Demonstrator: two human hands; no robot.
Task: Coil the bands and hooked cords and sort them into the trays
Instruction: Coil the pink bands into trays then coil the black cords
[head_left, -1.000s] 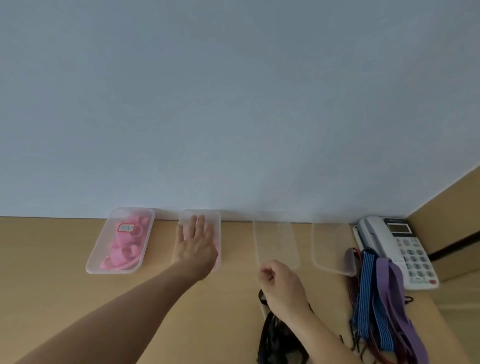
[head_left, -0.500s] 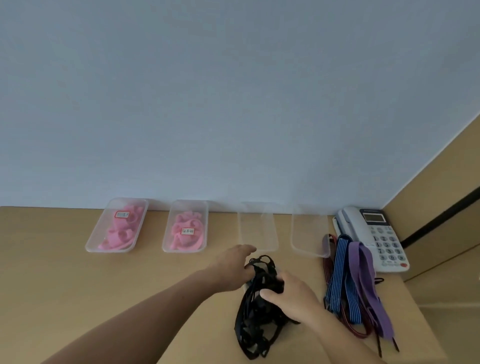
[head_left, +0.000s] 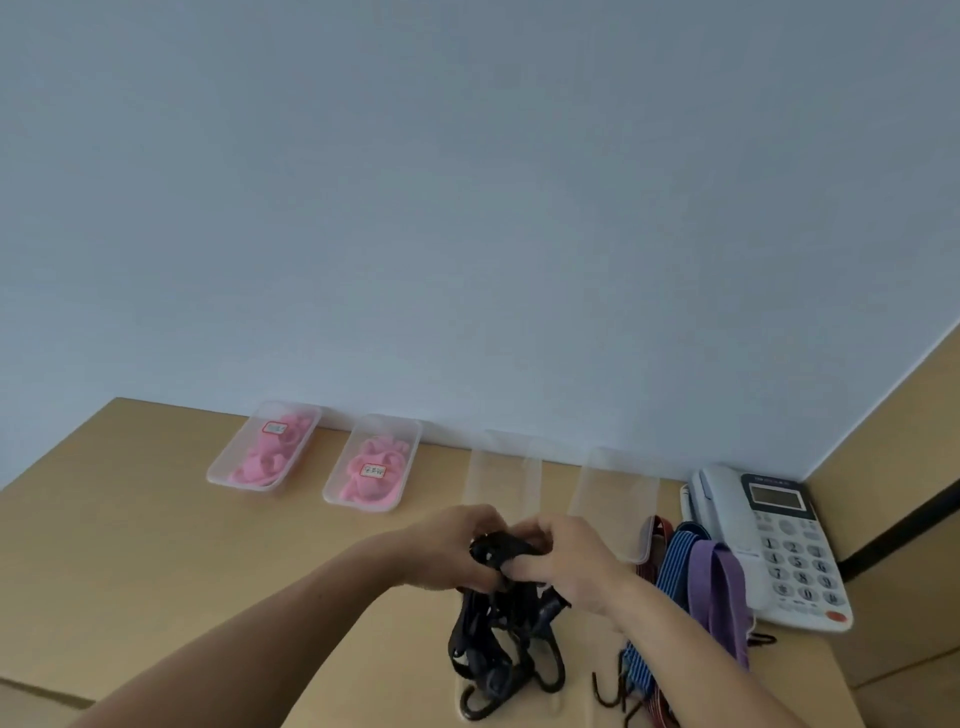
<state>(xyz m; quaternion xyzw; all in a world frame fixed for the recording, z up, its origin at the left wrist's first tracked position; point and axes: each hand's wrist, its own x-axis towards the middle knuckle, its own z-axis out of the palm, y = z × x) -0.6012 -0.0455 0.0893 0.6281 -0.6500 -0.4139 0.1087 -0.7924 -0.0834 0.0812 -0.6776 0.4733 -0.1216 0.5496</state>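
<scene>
A bundle of black hooked cords (head_left: 498, 639) hangs between my hands above the wooden table (head_left: 156, 571), its hooks resting low near the front edge. My left hand (head_left: 452, 545) grips the top of the bundle from the left, and my right hand (head_left: 566, 561) pinches it from the right. Along the wall stand two clear trays holding coiled pink bands, the far-left tray (head_left: 265, 447) and the one beside it (head_left: 371, 462). Two further clear trays (head_left: 501, 467) (head_left: 613, 493) hold nothing that I can see.
A pile of blue striped, purple and red hooked cords (head_left: 691, 587) lies to the right of my hands. A white desk phone (head_left: 779, 540) stands at the far right by a wooden side panel (head_left: 893, 467). A pale wall rises behind the trays.
My left hand left the second pink tray and came to the black cords. Both hands now hold the top of the bundle, lifted higher. The view has shifted left.
</scene>
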